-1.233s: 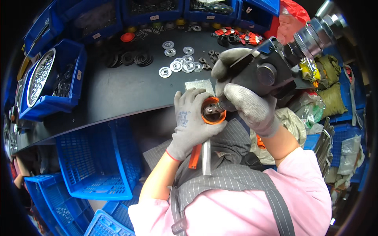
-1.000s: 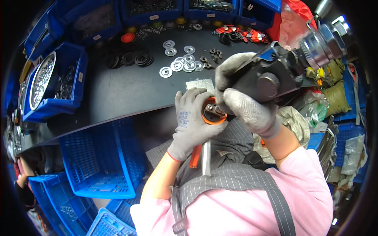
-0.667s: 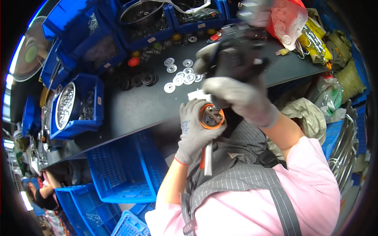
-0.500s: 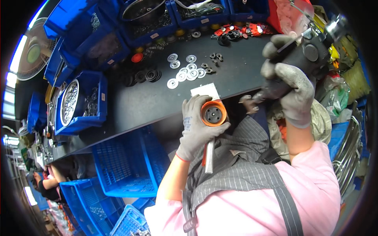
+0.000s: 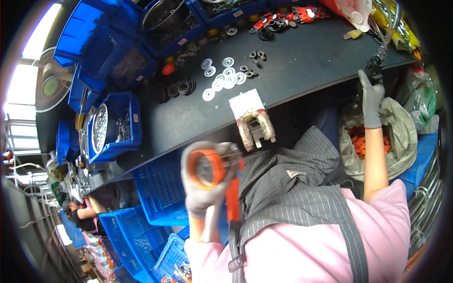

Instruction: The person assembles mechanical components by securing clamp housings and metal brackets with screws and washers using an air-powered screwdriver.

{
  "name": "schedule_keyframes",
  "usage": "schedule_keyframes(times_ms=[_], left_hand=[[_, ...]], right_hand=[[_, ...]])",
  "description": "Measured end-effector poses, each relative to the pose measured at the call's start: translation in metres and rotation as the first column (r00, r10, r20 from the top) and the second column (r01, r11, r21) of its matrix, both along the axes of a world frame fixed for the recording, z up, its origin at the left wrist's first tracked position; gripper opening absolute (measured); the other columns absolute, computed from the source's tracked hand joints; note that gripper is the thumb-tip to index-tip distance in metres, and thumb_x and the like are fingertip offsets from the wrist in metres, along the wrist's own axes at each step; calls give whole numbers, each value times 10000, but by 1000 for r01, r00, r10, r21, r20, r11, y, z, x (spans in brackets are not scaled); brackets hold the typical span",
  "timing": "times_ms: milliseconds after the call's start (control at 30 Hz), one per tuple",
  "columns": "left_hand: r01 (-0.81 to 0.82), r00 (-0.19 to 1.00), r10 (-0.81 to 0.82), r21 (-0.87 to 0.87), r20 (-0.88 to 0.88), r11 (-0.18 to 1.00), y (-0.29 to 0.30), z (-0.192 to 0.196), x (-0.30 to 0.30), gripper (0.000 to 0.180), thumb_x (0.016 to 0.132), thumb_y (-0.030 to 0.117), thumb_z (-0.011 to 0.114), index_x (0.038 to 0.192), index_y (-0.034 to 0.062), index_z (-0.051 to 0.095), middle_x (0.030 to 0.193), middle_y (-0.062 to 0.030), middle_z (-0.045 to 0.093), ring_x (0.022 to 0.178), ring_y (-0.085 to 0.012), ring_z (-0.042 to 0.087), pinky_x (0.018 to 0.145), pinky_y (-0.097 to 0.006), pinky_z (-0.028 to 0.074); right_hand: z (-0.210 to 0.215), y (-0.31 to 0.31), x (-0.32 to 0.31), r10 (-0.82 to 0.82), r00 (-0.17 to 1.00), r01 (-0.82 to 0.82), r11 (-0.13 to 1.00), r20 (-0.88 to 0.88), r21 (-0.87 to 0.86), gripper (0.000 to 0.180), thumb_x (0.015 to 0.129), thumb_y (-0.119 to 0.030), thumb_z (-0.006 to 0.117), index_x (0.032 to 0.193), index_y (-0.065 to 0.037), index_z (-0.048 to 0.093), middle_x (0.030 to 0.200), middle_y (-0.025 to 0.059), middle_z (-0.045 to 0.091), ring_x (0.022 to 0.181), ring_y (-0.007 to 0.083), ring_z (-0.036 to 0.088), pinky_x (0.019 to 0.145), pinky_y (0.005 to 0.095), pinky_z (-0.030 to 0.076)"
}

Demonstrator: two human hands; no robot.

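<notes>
My left hand (image 5: 200,186), in a grey glove and blurred by motion, is closed round a device with an orange round cup (image 5: 206,169) and an orange-and-metal handle (image 5: 233,200). It is in front of the bench edge, over my lap. My right hand (image 5: 373,104), also gloved, is at the bench's right front edge, closed on a black power tool (image 5: 374,70) with a hose running up from it; most of the tool's body is hidden in shadow. Between the hands, a U-shaped, tape-wrapped holder (image 5: 255,126) sticks out from a white plate (image 5: 247,102), with nothing in it.
Metal washers (image 5: 230,81), dark rings (image 5: 181,88) and nuts (image 5: 255,55) lie on the black bench (image 5: 302,70). Blue bins (image 5: 123,141) line its back and left. An open sack (image 5: 401,122) of orange parts stands at right; blue crates (image 5: 158,198) are at lower left.
My left hand has lifted the orange device off the taped holder and moved it left and toward me. My right hand has carried the power tool right and lowered it by the bench edge.
</notes>
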State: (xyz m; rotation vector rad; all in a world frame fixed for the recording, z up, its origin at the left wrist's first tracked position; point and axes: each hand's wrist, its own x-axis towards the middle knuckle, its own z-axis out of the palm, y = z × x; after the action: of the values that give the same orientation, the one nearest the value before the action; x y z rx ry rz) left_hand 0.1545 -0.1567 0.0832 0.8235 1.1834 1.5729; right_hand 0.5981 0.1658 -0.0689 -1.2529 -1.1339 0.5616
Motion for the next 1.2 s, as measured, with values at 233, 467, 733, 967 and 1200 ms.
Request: schedule_keyframes(times_ms=[233,467,733,967,1200], left_hand=[[-139,990,118,343,82,929,-63,37,-63,907,748,96,932,1550,72,509,1361,-194,700,1304,-388,701,1193,-657,504],[-53,990,-14,457,141,888,-37,93,-146,921,762,119,948,1566,79,501,1361,-187,701,1318,-362,699,1209,-662,483],[42,995,-88,634,41,772,-100,187,-151,938,777,144,966,1583,87,491,1361,-178,702,1334,-331,696,1226,-667,458],[-41,999,32,732,27,680,-195,240,-110,807,685,145,1038,1374,172,617,1187,0,754,1186,-203,716,1154,-494,492],[-112,828,398,579,-395,807,-235,248,-126,286,1110,207,689,1364,77,714,1214,-54,787,1086,-211,732,1084,-437,525]], right_hand=[[-18,19,29,-250,865,241,968,436,75,641,963,-408,911,1413,7,717,1278,149,756,1111,271,705,1008,398,549],[112,-125,-140,406,890,-457,786,209,417,505,947,-19,795,1438,-1,680,1349,201,708,1227,303,699,1102,430,555],[107,-206,-270,778,148,-989,113,610,96,748,860,-197,826,1554,-26,606,1492,196,665,1322,408,668,1144,519,524],[60,-239,-351,953,-21,-999,-32,303,31,388,941,-140,825,1305,-37,742,1029,125,755,946,301,727,893,431,558],[159,-202,-386,928,261,-934,173,265,312,232,944,-34,826,1176,-22,847,838,64,695,768,186,630,737,326,488]])
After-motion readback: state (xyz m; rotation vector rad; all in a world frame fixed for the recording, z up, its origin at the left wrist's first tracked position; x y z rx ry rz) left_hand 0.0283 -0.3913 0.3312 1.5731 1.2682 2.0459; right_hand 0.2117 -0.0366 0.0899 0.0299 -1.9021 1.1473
